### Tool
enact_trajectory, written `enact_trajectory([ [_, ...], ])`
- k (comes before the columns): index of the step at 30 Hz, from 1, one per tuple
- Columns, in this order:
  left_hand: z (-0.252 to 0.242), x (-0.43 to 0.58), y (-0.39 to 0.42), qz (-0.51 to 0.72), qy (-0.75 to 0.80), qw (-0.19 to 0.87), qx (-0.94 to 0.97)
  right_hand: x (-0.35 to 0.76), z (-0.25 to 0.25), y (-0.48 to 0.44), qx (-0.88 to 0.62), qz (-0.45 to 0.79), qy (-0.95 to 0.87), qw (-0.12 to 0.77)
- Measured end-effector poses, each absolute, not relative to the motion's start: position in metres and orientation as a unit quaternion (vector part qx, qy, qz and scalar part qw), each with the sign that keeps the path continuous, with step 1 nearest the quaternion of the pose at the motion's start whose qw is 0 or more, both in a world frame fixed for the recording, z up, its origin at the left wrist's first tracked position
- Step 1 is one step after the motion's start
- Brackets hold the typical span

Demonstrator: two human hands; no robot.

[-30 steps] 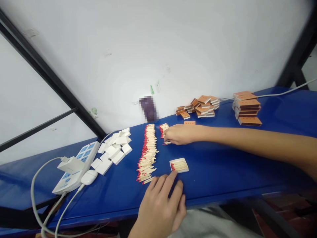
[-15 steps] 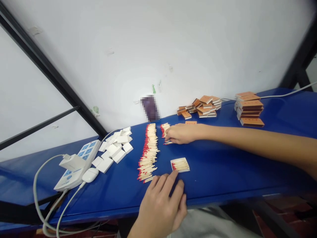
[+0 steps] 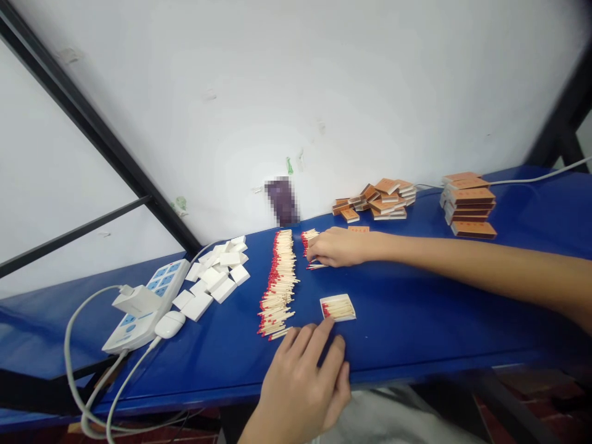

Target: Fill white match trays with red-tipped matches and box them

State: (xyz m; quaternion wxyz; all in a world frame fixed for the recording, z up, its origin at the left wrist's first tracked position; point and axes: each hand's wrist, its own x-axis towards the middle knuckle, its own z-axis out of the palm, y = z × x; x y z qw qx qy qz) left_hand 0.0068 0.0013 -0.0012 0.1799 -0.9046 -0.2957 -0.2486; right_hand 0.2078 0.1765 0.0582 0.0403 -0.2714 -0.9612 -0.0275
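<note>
My right hand (image 3: 337, 247) reaches across the blue table (image 3: 416, 308) and pinches at a small bunch of red-tipped matches (image 3: 309, 239) by the wall. A long row of matches (image 3: 280, 282) lies just left of it. My left hand (image 3: 303, 382) rests flat at the table's near edge, fingers spread, its fingertips just short of an open white tray filled with matches (image 3: 338, 307).
White empty inner trays (image 3: 215, 276) are heaped at the left beside a white power strip (image 3: 147, 303) with cables. Orange matchbox sleeves lie in a loose pile (image 3: 377, 198) and a neat stack (image 3: 467, 202) at the back right.
My hands have barely shifted; the view moved slightly. My right hand stays on the small bunch of matches.
</note>
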Motion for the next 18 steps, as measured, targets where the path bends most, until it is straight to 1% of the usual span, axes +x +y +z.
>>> enact_trajectory([
  [6,-0.0018,0.0056,0.0030,-0.249,-0.296,0.181,-0.904,0.2043,0.0606,0.1719,-0.328,-0.007,-0.944,0.046],
  [12,0.0003,0.0073,0.0015,-0.251,-0.298,0.185,-0.902,0.2052,0.0586,0.1756,-0.315,0.028,-0.946,0.068],
  [18,0.0000,0.0070,0.0009,-0.246,-0.298,0.179,-0.905,0.2073,0.0564,0.1768,-0.276,0.047,-0.958,0.057],
])
